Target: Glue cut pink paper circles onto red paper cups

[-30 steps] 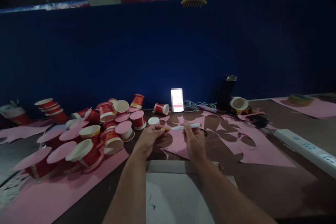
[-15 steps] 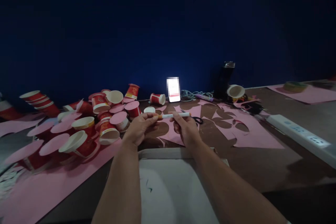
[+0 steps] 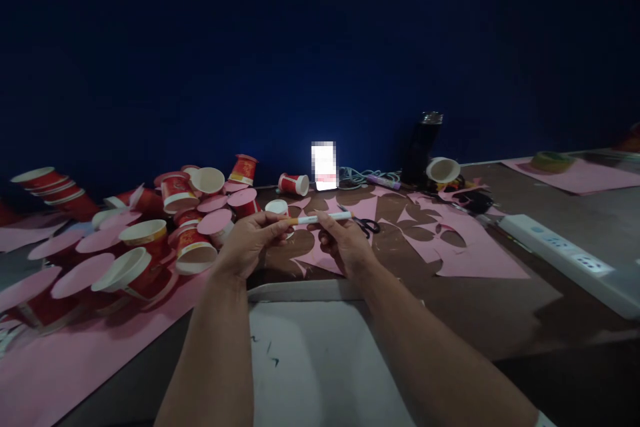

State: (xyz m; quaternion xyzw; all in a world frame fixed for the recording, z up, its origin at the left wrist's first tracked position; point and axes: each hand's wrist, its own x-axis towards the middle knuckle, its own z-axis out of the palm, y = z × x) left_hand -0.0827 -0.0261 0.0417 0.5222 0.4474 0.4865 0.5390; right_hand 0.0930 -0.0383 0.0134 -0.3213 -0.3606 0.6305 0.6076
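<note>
A white marker (image 3: 310, 219) with orange at its ends lies level between my hands. My left hand (image 3: 257, 237) pinches its left end between thumb and fingers. My right hand (image 3: 340, 240) grips the barrel toward its right end. Beneath and beyond the hands lie cut pink paper pieces (image 3: 320, 257) on the brown table. Black-handled scissors (image 3: 369, 225) rest just behind my right hand. A white cup (image 3: 277, 207) stands behind my left hand, partly covered by it. Nearer to me, a pale board or box (image 3: 310, 347) with dark marks sits under my forearms.
Many red paper cups (image 3: 177, 191), several with pink discs, crowd the left side. A lit phone (image 3: 325, 167) stands at the back, near a dark bottle (image 3: 423, 147). A white power strip (image 3: 565, 257) and pink offcuts (image 3: 480, 253) lie right.
The whole view has shifted slightly, so things appear farther left. Both hands still hold the marker, with the right fingers a little more spread below it.
</note>
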